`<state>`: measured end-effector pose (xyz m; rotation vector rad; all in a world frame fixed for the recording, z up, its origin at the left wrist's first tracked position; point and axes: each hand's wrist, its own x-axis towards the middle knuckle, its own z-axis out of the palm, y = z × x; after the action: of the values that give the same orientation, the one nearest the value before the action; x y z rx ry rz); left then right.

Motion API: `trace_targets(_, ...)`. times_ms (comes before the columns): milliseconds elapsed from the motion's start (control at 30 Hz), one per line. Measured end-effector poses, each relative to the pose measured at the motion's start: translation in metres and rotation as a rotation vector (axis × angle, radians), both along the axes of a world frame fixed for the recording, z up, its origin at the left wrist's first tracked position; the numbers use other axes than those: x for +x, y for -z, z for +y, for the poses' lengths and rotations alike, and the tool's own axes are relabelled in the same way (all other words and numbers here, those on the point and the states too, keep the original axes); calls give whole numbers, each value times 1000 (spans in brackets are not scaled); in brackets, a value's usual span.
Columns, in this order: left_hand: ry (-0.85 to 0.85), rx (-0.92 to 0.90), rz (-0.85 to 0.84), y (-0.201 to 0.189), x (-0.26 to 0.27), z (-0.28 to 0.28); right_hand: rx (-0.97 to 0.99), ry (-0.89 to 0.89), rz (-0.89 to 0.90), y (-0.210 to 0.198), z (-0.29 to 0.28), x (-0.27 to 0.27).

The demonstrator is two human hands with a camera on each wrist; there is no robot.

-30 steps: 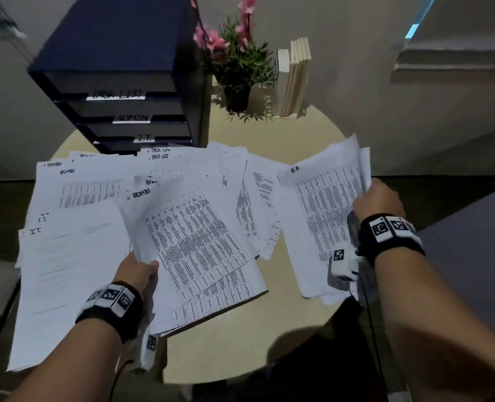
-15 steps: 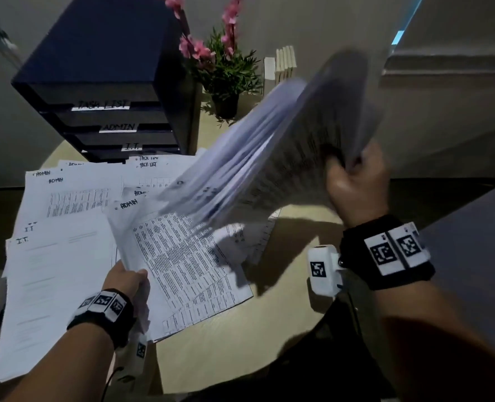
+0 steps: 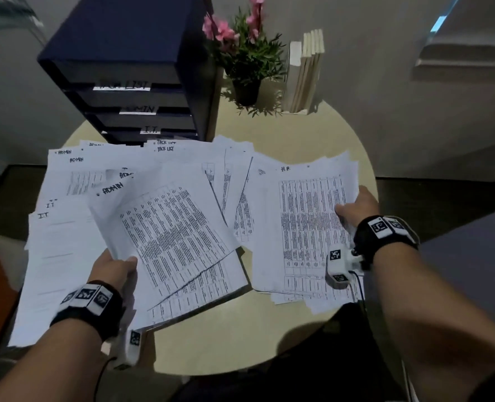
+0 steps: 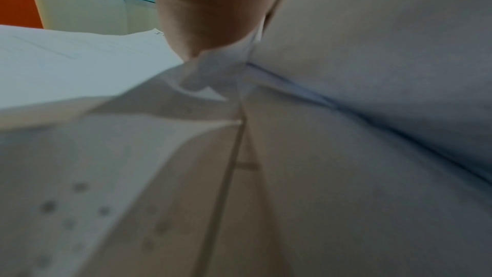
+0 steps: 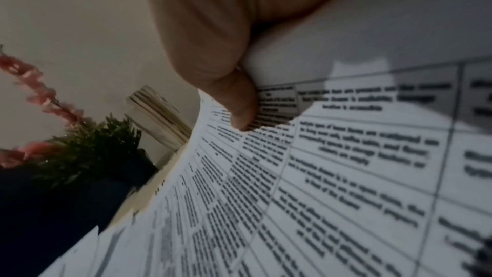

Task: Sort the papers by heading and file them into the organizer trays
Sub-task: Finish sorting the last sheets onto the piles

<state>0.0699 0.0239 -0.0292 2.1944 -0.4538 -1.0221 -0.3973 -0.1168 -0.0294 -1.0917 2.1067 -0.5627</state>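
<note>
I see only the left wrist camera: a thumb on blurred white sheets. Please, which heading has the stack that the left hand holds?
Observer: The left hand grips a stack of white printed sheets; its top page bears the handwritten heading ADMIN.
Operator: And what does the other hand do?
Observer: The right hand grips the right edge of a second white stack, headed H.R.
Operator: Where could these stacks go?
Observer: Behind the papers stands a dark blue organizer. Its white tray labels read TASK LIST, ADMIN and I.T. from top to bottom; anything lower is hidden by papers.
</note>
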Motion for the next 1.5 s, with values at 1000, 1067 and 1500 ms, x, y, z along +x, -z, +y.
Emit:
trace_targets(1000, 157, -285, 551, -15, 115, 64, 11, -480, -340, -30, 99, 330)
trace_targets(1067, 237, -237, 542, -10, 135, 72, 10, -454, -272, -20, 108, 343)
trace_targets(1500, 554, -160, 282, 1, 148, 74, 28, -312, 128, 11, 123, 342)
